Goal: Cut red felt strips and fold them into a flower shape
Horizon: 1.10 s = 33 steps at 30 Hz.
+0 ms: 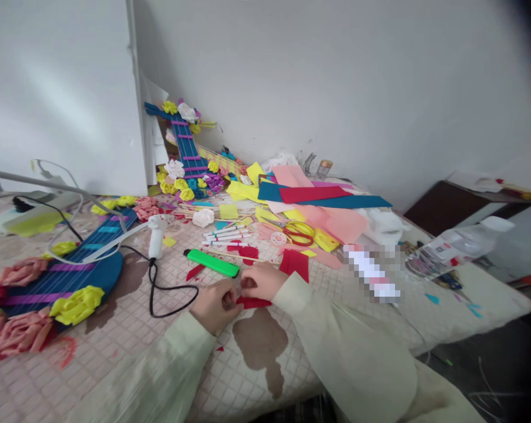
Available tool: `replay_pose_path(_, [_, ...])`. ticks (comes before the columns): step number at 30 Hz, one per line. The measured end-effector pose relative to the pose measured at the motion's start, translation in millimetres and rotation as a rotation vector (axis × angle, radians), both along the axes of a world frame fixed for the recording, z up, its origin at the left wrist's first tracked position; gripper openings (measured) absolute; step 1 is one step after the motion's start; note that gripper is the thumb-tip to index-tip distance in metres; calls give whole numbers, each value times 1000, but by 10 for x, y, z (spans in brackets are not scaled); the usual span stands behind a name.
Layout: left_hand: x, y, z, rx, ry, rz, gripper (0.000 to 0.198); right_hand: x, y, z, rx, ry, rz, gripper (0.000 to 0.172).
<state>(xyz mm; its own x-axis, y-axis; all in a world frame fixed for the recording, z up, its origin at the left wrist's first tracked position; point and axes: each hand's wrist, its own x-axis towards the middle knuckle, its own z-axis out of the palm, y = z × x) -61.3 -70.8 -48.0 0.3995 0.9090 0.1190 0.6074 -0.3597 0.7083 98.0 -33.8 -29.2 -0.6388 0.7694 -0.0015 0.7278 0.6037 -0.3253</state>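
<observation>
My left hand [214,306] and my right hand [262,279] are close together just above the table, fingers curled in. Between them, and partly under my right hand, is a small piece of red crepe paper [253,303]; the fingers of both hands pinch it, though the fingertips are partly hidden. Right behind my hands lies a bright green pen-shaped case [212,263]. More red paper pieces [294,264] rest to the right of my right hand. Left of my left hand is a white glue gun [157,236] with a black cord.
A blue guitar shape with paper flowers [102,258] lies at left; another blue guitar [187,147] leans at the back. Markers [225,235], scissors [297,234], coloured paper sheets [322,197] and a plastic bottle [454,249] spread behind and right. A dark stain [259,338] marks the tablecloth.
</observation>
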Motion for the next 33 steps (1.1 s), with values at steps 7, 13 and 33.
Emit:
replay_pose_path(7, [-51, 63, -20, -197, -367, -12, 18, 6, -4, 28, -78, 51, 24, 8])
replay_pose_path(13, [-35, 41, 23, -134, -656, 88, 33, 142, -93, 142, -384, 535, -176, 12])
replay_pose_path(33, [140, 178, -4, -389, -452, -11, 23, 399, -456, -181, 378, 434, -121, 19])
